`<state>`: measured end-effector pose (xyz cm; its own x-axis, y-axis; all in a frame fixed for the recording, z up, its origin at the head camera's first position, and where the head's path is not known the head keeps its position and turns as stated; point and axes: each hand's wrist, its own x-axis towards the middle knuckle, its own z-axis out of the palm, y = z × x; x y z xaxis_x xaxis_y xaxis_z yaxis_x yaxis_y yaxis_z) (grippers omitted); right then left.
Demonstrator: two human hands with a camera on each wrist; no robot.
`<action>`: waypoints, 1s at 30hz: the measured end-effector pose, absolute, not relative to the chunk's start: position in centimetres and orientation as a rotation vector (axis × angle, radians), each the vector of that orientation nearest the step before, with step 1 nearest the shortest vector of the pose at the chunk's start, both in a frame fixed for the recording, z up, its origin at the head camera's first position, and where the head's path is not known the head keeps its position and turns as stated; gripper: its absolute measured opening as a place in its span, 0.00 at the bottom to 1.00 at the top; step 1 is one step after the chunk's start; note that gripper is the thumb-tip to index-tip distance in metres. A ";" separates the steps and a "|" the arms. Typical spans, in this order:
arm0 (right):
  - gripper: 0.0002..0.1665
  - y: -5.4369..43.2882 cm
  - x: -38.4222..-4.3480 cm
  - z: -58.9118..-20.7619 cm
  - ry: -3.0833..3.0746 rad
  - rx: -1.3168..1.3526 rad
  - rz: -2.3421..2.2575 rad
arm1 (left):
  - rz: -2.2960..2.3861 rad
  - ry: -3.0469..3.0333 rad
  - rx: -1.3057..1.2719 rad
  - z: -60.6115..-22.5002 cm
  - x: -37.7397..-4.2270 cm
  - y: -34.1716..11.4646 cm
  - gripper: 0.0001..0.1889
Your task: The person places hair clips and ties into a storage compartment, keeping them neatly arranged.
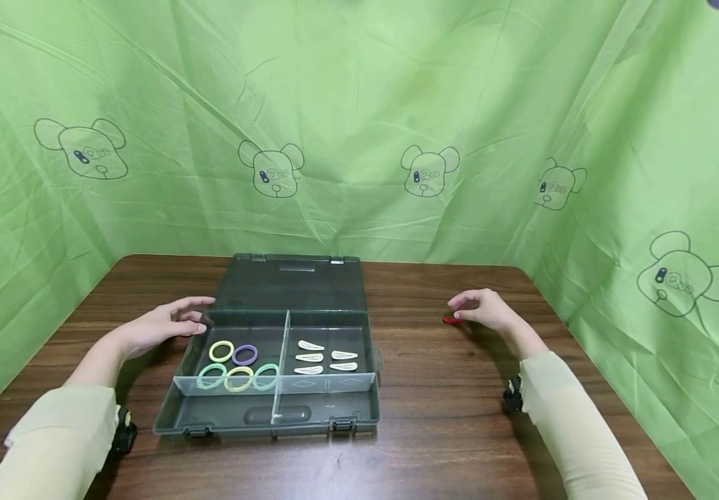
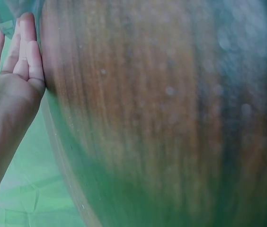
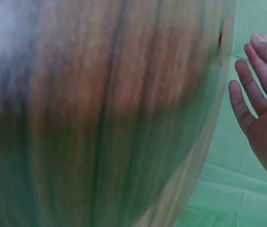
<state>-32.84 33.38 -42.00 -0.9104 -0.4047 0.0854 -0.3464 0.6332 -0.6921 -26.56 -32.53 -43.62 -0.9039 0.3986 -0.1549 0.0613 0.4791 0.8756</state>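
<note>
A dark translucent divided box (image 1: pixel 328 411) lies with its lid (image 1: pixel 296 285) folded back. Its back left compartment holds several hair ties (image 1: pixel 245 355), in yellow, purple and green. White snap hair clips (image 1: pixel 309 357) lie in the back right one. My left hand (image 1: pixel 162 323) is at the box's left side, fingertips right at the rim; the left wrist view shows its fingers (image 2: pixel 25 38) mostly straight. Over at the right, my right hand (image 1: pixel 484 309) hovers with loosely bent fingers above a small flat red piece (image 1: pixel 451 320) on the table. The right wrist view shows a gap between the fingers and the red piece (image 3: pixel 224 42).
The brown wood-grain table (image 1: pixel 422 417) carries the box left of centre. Green cloth (image 1: pixel 359 90) with printed bear heads hangs along the back and both sides. Low dividers (image 1: pixel 284 347) split the box, and latches (image 1: pixel 342 423) stick out at its front.
</note>
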 end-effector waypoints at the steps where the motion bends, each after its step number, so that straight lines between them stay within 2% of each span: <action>1: 0.16 33.3 -32.9 -42.1 2.770 -0.645 -1.135 | 1.398 2.390 0.388 -43.7 -26.6 -32.5 0.34; 8: 0.11 33.4 -33.5 -43.0 2.748 -0.763 -1.093 | 1.410 2.379 0.384 -43.9 -26.7 -32.5 0.34; 15: 0.11 32.9 -33.8 -43.3 2.801 -0.587 -0.925 | 1.404 2.385 0.386 -43.8 -26.7 -32.5 0.34; 30: 0.09 32.0 -33.4 -43.1 2.801 -0.582 -0.881 | 1.401 2.385 0.379 -43.8 -26.6 -32.5 0.34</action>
